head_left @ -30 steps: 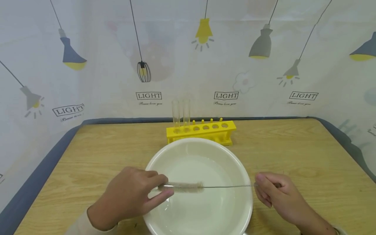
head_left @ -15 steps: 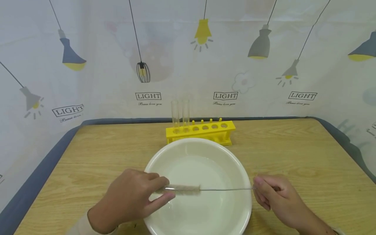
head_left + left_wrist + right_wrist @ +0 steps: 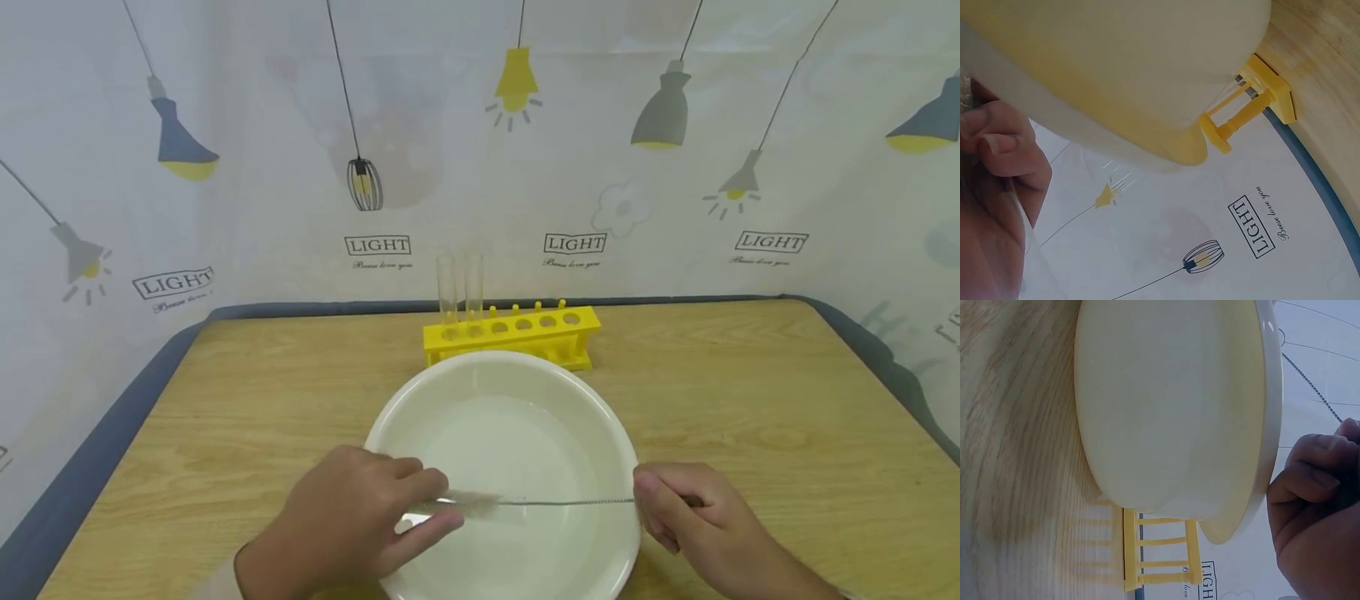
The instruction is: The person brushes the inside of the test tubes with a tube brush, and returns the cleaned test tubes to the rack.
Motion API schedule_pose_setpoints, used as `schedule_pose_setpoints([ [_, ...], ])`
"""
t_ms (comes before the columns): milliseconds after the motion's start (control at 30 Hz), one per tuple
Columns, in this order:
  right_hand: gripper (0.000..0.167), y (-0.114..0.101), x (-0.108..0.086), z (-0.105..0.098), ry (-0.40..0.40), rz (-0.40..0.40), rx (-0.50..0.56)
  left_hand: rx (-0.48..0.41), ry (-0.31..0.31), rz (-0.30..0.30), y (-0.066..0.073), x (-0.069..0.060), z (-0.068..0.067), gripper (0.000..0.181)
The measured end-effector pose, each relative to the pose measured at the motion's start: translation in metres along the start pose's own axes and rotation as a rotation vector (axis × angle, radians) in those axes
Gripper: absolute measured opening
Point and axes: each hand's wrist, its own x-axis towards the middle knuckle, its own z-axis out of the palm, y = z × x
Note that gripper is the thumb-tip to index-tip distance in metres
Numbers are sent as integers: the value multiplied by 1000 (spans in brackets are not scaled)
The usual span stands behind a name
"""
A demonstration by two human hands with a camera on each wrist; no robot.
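My left hand (image 3: 352, 521) holds a clear test tube (image 3: 515, 512) over the left side of a cream basin (image 3: 628, 442). Inside the tube are the pale bristles of a test tube brush (image 3: 566, 502), partly hidden by the fingers. At the basin's right rim, my right hand (image 3: 705, 521) pinches the twisted wire handle of that brush. The right wrist view shows the curled right fingers (image 3: 1310, 478) and the wire (image 3: 1313, 387) above the rim. In the left wrist view, the left fingers (image 3: 1007, 147) are curled beside the basin; the tube is hard to make out.
Behind the basin stands a yellow test tube rack (image 3: 513, 329). Two clear test tubes (image 3: 474, 287) are upright in its left holes. What looks like clear water lies in the basin. The wooden table (image 3: 262, 375) ends at a patterned wall cloth (image 3: 465, 167).
Both hands have come slightly nearer the front of the basin. My right hand has shifted left, and the bristles sit deeper in the tube, closer to my left fingers.
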Motion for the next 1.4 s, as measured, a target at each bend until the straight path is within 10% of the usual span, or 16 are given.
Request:
schedule_pose_setpoints([
  [867, 41, -6, -2, 11, -37, -60, -101, -23, -74, -33, 14, 0, 2, 30],
  [1167, 36, 8, 1, 14, -33, -324, -133, 52, -55, 33, 26, 4, 1, 39],
  [1400, 37, 4, -1, 16, -71, -302, -170, 60, -60, 38, 30, 6, 5, 43],
])
